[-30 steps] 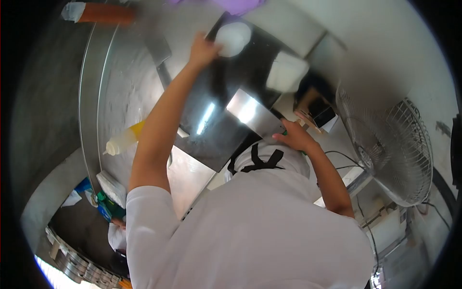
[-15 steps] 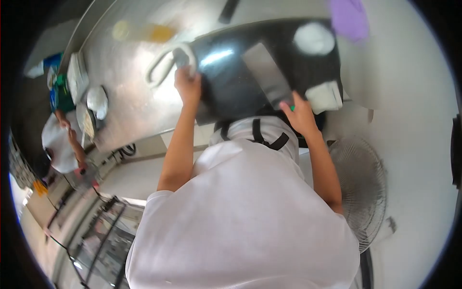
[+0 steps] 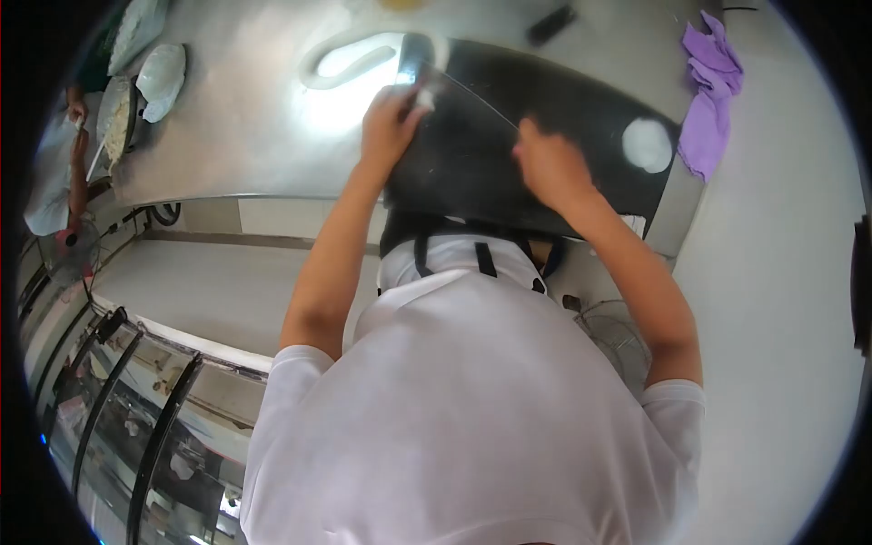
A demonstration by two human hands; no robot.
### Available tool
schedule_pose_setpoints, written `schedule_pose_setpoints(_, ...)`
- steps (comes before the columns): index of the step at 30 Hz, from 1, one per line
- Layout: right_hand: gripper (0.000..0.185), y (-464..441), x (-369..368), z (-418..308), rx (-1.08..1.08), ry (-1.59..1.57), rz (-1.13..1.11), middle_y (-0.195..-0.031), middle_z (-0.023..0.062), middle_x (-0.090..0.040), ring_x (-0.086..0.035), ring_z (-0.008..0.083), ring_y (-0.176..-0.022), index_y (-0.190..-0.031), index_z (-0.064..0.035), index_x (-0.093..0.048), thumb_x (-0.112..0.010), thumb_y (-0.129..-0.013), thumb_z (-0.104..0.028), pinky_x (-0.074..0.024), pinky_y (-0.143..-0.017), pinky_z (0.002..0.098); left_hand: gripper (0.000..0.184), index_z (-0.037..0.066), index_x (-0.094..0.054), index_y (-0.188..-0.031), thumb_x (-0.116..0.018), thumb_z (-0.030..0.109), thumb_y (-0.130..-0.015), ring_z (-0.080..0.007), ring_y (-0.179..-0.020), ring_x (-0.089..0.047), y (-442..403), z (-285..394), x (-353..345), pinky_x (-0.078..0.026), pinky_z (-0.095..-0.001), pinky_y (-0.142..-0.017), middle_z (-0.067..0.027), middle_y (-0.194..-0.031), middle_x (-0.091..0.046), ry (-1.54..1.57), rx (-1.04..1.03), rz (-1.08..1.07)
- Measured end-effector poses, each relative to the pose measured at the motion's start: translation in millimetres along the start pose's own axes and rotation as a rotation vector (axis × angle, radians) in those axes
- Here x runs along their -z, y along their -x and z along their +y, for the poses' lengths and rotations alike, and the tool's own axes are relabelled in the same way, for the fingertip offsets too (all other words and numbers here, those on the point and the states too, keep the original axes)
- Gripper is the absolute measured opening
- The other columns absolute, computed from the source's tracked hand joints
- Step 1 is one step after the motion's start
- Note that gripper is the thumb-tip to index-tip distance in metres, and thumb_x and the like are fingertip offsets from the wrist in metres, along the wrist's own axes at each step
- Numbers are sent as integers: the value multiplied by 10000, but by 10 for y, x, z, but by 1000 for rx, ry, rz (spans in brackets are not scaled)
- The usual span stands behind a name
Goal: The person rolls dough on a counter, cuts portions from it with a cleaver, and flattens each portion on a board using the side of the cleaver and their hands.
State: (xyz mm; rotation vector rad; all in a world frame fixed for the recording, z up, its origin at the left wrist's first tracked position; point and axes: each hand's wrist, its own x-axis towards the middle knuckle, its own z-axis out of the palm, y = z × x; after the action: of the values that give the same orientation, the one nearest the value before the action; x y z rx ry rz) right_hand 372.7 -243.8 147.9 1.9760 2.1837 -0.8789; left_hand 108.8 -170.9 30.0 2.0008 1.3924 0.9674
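A pale dough rope (image 3: 350, 74) bends in a loop over the steel table and the edge of a black board (image 3: 472, 173). My left hand (image 3: 392, 127) is closed near its end, with a bit of white showing by the fingertips. In my right hand (image 3: 552, 162), fingers wrapped, is a broad-bladed knife (image 3: 481, 102). Its blade is turned edge-on, a thin line reaching left toward my left hand; its handle is hidden in my grip. A round white lump (image 3: 647, 145), perhaps dough, lies at the board's right end.
A purple cloth (image 3: 713, 100) lies at the table's right edge, a dark block (image 3: 551, 25) beyond the board. White bags (image 3: 163, 82) sit at the far left, near another person's hands (image 3: 77, 113). A fan (image 3: 618, 341) stands below right.
My right hand has moved up and left over the board, and the blade has turned from flat to edge-on. My left hand is closer to it. The view has shifted.
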Motion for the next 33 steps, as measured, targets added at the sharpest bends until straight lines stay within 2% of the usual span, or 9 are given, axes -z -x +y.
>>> schedule_pose_setpoints(9,388,491,-854,-721,-382,-504,375,-921,285,-712,-679,528,-925,-1186,5,-553,-707,-955,-266,-542,-777,551,102,17,-731,-932,-778,70,-858,-233,-721,-622,-110,237,276,-502,-337,-688,-107,-858,-651,245,95,-218)
schedule_pose_setpoints(12,357,1014,-1308,-769,-615,-664,749,-930,206,-733,-724,414,-860,-1153,23,-593,-721,-954,-243,-555,-768,454,77,114,-741,-890,-777,158,-838,-247,-905,-644,-27,558,189,-493,-391,-817,-59,-897,-667,208,-441,-613)
schedule_pose_setpoints(14,273,1335,-1541,-831,-774,-1049,919,-870,103,-712,-665,187,-642,-1135,1,-604,-717,-966,-182,-525,-569,321,214,167,-736,-982,-811,256,-803,-238,-1039,-649,32,725,-98,-484,-461,-891,-18,-1021,-696,-262,-697,-949)
schedule_pose_setpoints(18,299,1831,-1643,-1172,-1075,-1187,1099,-800,70,-664,-535,97,-504,-1163,0,-596,-735,-950,-157,-401,-431,281,456,189,-699,-1153,-860,327,-750,-276,-1192,-623,-178,1371,-588,-455,-544,-955,-18,-1177,-702,-600,-842,-1217)
schedule_pose_setpoints(20,307,1971,-1765,-1440,-1169,-1225,1129,-788,65,-657,-535,100,-496,-1168,4,-599,-740,-946,-154,-404,-429,281,735,31,-405,-1471,-759,290,-881,-406,-1282,-552,-250,1767,-477,-377,-570,-1115,-252,-1482,-474,-875,-733,-1501)
schedule_pose_setpoints(25,307,2059,-1920,-1355,-1207,-1299,1276,-724,48,-623,-537,117,-465,-1156,16,-620,-758,-931,-141,-403,-410,284,710,191,-559,-1341,-849,437,-742,-310,-1231,-595,-76,1405,-883,-436,-540,-959,-64,-1189,-691,-717,-1217,-1155)
schedule_pose_setpoints(27,250,2123,-1932,-1117,-1128,-1329,1354,-692,49,-597,-528,131,-467,-1103,12,-612,-691,-998,-201,-415,-427,294,660,162,-555,-1317,-798,464,-784,-297,-1220,-588,-92,1650,-936,-414,-555,-964,-58,-1157,-686,-591,-671,-1480)
schedule_pose_setpoints(31,370,2012,-1943,-246,-780,-1471,1734,-659,58,-550,-491,152,-475,-968,0,-553,-492,-1106,-338,-438,-472,322,888,93,-489,-1448,-716,644,-790,-359,-1429,-357,516,1069,-1157,-265,-568,-1124,-155,-1496,-468,-256,-776,-667)
schedule_pose_setpoints(33,386,1975,-2020,160,-826,-1378,1722,-642,60,-547,-493,147,-470,-919,5,-554,-528,-1093,-339,-428,-456,322,987,80,-449,-1497,-671,726,-784,-392,-1511,-211,533,1206,-1071,-175,-579,-1175,-190,-1624,-290,-414,-784,-814)
